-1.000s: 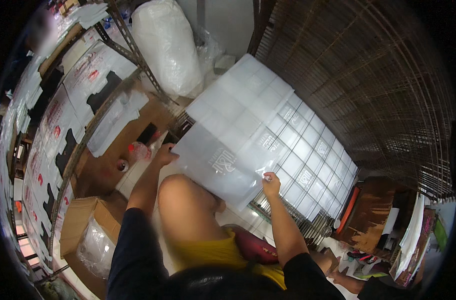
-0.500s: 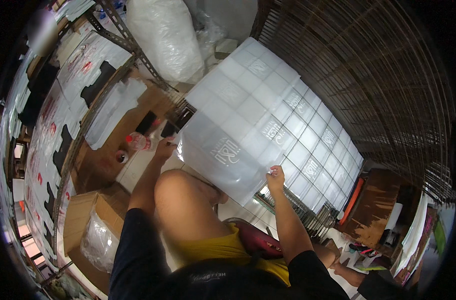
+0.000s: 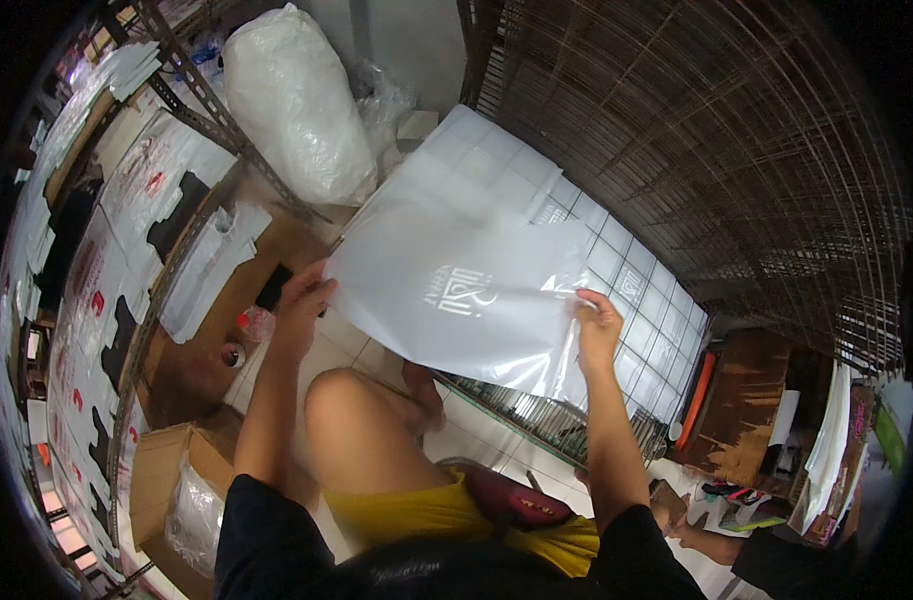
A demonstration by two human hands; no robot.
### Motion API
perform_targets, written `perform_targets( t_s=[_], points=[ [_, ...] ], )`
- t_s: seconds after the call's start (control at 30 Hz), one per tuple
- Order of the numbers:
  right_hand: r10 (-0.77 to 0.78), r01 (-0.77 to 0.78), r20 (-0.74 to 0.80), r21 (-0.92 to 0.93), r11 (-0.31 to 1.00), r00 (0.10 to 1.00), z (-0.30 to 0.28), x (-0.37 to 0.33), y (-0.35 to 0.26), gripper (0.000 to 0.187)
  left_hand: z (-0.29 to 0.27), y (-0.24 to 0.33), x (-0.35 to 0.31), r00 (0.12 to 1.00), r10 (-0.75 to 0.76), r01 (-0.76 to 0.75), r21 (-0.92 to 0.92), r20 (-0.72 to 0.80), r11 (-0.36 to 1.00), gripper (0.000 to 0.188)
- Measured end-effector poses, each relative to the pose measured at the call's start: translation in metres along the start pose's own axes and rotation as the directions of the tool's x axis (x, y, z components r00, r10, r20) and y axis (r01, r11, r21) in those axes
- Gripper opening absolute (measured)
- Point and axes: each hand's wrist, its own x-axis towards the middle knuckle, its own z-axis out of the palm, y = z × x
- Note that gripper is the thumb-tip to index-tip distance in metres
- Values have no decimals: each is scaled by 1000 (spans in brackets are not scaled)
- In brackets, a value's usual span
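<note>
A frosted plastic bag [image 3: 407,305] with a white printed mark is stretched between my two hands. My left hand [image 3: 307,287] pinches its left edge, fingers closed. At its right edge, my right hand [image 3: 599,325] grips the crinkled plastic between thumb and fingers. The bag is raised above a wire drying rack [image 3: 522,408]. More printed translucent bags [image 3: 497,155] lie overlapping on the rack beneath and beyond it. The held bag covers the rack's near left part.
Dark wire rack screens [image 3: 677,130] stand tilted up at the right. Metal shelving with stacked white sheets [image 3: 97,250] lines the left. A big stuffed white sack [image 3: 297,110] stands at the back, an open cardboard box [image 3: 162,460] at lower left. Another person's arm [image 3: 712,542] shows at lower right.
Both hands have lifted the bag up off the rack, the right hand moving up and to the right. The printed mark has turned, and the rack's near edge now shows below the bag.
</note>
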Motion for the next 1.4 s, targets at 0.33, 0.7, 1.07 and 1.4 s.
perform_targets(
  t_s=[0.33, 0.7, 1.07, 1.4],
  points=[
    [82, -78, -31, 119, 990, 996, -84, 86, 49, 68, 155, 66, -67, 911, 141, -171, 43, 389, 984, 59],
    [109, -160, -283, -162, 974, 953, -106, 203, 205, 63, 196, -3, -54, 592, -248, -603, 625, 767, 496, 66],
    [32, -81, -361, -121, 989, 932, -94, 218, 207, 58, 201, -8, -33, 627, -265, -593, 669, 733, 448, 66],
    [53, -86, -331, -86, 993, 942, -89, 212, 194, 61, 197, -5, -35, 634, -276, -580, 680, 723, 448, 66]
  ],
)
